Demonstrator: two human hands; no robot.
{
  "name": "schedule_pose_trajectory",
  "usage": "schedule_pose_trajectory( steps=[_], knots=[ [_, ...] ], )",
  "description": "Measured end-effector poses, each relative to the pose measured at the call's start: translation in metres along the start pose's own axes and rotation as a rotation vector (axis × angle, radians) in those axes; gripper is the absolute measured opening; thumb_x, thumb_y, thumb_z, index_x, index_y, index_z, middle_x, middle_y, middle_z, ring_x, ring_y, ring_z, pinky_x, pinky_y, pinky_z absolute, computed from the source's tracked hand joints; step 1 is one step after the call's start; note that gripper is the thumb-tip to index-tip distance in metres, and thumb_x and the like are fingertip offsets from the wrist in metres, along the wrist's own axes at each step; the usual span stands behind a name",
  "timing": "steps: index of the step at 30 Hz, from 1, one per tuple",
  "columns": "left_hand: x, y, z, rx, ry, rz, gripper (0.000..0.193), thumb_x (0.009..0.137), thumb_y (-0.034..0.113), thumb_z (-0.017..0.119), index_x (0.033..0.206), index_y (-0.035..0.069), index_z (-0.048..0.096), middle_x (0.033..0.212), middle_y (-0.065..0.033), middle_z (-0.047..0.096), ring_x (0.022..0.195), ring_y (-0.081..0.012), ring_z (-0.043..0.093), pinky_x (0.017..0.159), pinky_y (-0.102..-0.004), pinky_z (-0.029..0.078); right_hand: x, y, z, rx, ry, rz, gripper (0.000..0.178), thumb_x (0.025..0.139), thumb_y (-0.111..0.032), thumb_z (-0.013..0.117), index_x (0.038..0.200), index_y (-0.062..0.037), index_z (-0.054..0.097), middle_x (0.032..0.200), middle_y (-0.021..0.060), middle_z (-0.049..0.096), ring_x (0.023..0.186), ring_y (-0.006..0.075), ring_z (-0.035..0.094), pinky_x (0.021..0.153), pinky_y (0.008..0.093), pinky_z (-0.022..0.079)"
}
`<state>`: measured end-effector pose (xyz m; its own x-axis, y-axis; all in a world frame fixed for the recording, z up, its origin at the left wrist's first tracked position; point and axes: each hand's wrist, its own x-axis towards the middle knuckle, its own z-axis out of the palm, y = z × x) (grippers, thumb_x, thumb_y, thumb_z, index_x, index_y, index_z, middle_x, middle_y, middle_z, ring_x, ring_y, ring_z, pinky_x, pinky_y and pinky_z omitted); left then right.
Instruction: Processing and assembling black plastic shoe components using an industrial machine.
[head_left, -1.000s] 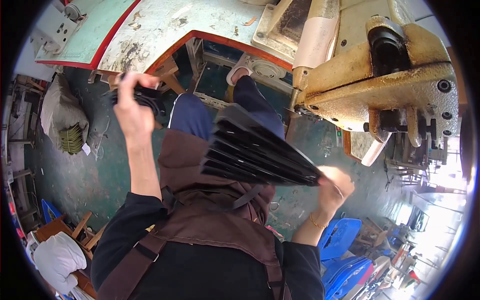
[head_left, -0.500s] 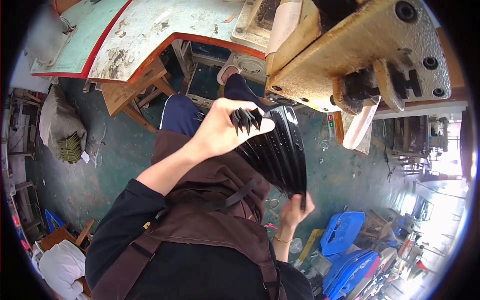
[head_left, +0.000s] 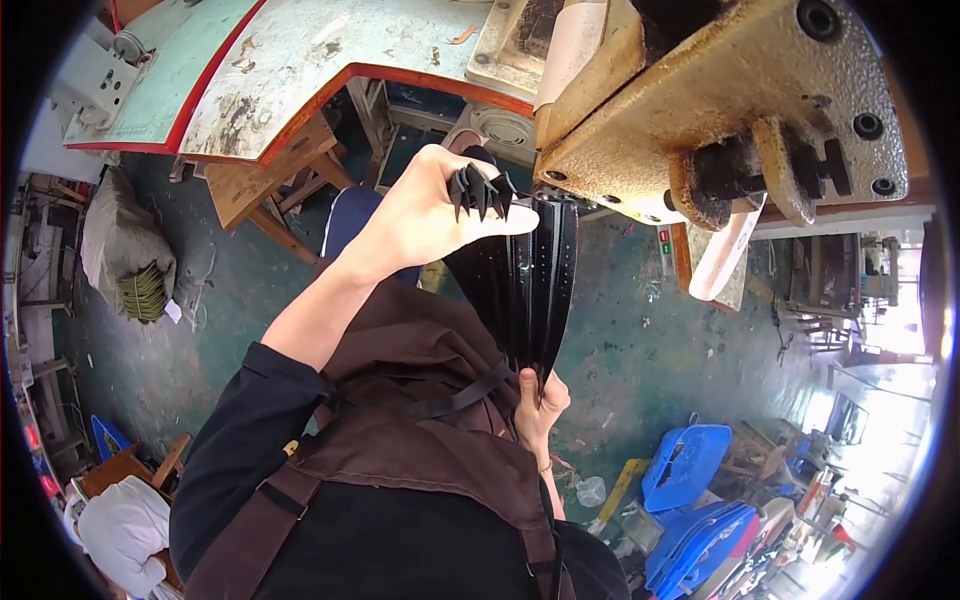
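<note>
My left hand [head_left: 440,215] is closed round one end of a bundle of glossy black belt straps [head_left: 522,290]. Several pointed strap tips stick up between its fingers and thumb. Fanned side by side and dotted with small holes, the straps run down toward me. At their lower end my right hand [head_left: 543,408] grips them, thumb on top. The bundle hangs in front of my brown apron [head_left: 400,400], its upper end close beneath the edge of a worn, cream-coloured machine head [head_left: 620,140].
A stained worktable [head_left: 330,60] with a red edge lies ahead, a wooden stool [head_left: 265,175] under its corner. A sack [head_left: 125,235] stands on the floor at left. Blue plastic bins [head_left: 685,465] sit at lower right. A person in white [head_left: 125,535] is at lower left.
Both hands have shifted left with the strap bundle, the right hand most and slightly upward. The bundle now hangs straighter, its upper end nearer the machine's lower edge.
</note>
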<state>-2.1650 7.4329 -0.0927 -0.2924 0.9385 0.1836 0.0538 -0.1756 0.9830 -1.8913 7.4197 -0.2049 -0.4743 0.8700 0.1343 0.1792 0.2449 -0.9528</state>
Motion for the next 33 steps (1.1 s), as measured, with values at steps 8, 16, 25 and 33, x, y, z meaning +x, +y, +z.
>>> schedule_pose_trajectory(
  steps=[8,16,25,33],
  knots=[
    [-0.01,-0.002,0.008,-0.011,0.108,-0.117,0.012,0.072,0.006,0.07,0.071,-0.002,0.062,0.061,-0.0003,0.057,0.055,-0.0049,0.046,0.054,-0.0173,0.037,0.018,0.02,-0.037,-0.135,0.176,-0.026,0.012,0.079,-0.008,0.066,0.075,0.0015,0.059,0.058,-0.0029,0.045,0.05,0.0073,0.03,0.046,0.0196,0.026],
    [-0.014,-0.008,0.034,-0.159,0.205,-0.176,0.022,0.076,0.01,0.067,0.058,0.003,0.056,0.053,0.0049,0.047,0.049,-0.0027,0.036,0.047,-0.0174,0.029,0.131,-0.009,-0.12,0.168,0.277,0.008,0.017,0.074,0.0,0.065,0.086,0.0103,0.059,0.074,0.0076,0.058,0.064,0.0124,0.051,0.064,0.0215,0.045],
    [-0.015,-0.008,0.027,-0.363,0.283,-0.27,0.014,0.079,0.01,0.065,0.068,0.003,0.059,0.06,0.0032,0.051,0.051,-0.0032,0.038,0.048,-0.0171,0.029,0.176,-0.054,-0.103,0.198,0.153,-0.09,0.021,0.073,0.005,0.065,0.092,0.0121,0.061,0.086,0.0127,0.065,0.07,0.0156,0.059,0.07,0.0228,0.048],
    [-0.013,-0.012,0.015,-0.409,0.512,-0.183,0.01,0.081,0.011,0.066,0.075,0.003,0.063,0.064,0.0018,0.054,0.055,-0.004,0.042,0.051,-0.0167,0.032,0.182,-0.043,-0.083,-0.083,0.045,-0.211,0.03,0.074,0.001,0.064,0.103,0.0067,0.06,0.093,0.0103,0.063,0.078,0.0165,0.058,0.073,0.0239,0.045]
  ],
)
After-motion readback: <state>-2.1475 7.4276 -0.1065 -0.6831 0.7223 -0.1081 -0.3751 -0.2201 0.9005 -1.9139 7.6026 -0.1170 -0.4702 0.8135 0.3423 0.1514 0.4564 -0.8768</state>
